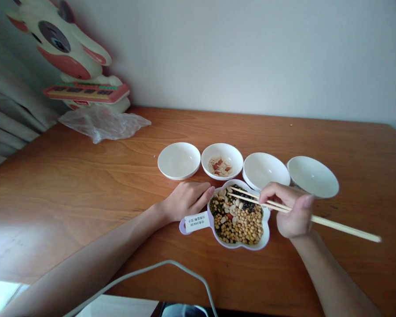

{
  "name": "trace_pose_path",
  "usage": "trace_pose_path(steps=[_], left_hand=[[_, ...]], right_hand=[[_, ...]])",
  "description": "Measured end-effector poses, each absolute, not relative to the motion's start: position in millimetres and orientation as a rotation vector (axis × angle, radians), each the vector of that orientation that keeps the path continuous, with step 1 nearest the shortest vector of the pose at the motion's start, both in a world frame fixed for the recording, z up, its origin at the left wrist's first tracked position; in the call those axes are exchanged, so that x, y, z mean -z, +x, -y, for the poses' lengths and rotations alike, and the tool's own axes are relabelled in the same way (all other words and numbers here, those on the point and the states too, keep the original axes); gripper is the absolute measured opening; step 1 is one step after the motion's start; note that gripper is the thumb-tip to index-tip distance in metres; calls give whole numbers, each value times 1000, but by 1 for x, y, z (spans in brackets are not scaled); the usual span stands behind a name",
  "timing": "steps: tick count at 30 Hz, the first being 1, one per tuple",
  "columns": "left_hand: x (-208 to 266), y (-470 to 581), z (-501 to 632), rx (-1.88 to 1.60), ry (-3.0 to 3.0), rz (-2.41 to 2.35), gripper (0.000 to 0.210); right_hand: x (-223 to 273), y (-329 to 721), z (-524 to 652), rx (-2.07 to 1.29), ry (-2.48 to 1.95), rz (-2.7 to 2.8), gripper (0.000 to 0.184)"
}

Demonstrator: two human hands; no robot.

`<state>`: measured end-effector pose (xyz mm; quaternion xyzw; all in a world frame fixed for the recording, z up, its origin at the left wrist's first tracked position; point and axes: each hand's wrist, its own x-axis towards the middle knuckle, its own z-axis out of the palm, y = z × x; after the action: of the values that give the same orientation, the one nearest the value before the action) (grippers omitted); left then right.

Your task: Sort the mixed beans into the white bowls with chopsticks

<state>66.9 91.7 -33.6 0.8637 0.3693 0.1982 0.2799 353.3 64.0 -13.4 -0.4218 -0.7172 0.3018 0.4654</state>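
Observation:
A purple-rimmed white bowl (265, 235) with a short labelled handle (182, 226) holds a mix of yellow beans (247, 226), pale peanut halves, and small dark and green pieces. My left hand (186, 200) is closed at the bowl's left rim, its fingers bent and partly hidden. In my right hand (292, 211) is a pair of wooden chopsticks (339, 226), whose tips reach into the mix near its upper edge, among the peanuts. Whether the tips pinch a piece is too small to tell. Just behind, a white bowl (236, 154) contains peanut pieces, some with red skin.
Beside the peanut bowl stand a white bowl (179, 160) on the left and two more, a white bowl (267, 169) and another white bowl (317, 176), on the right. A cow-shaped toy piano (86, 90) and clear plastic bag (102, 125) sit back left. A pale cable (168, 263) crosses the front.

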Motion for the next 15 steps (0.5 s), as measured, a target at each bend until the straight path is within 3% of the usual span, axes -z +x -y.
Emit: trace_pose_path(steps=[15], left_hand=[[33,67,-91,-513,2299,-1003,39]], right_hand=[[19,349,-60,-577,-997,1776,67]])
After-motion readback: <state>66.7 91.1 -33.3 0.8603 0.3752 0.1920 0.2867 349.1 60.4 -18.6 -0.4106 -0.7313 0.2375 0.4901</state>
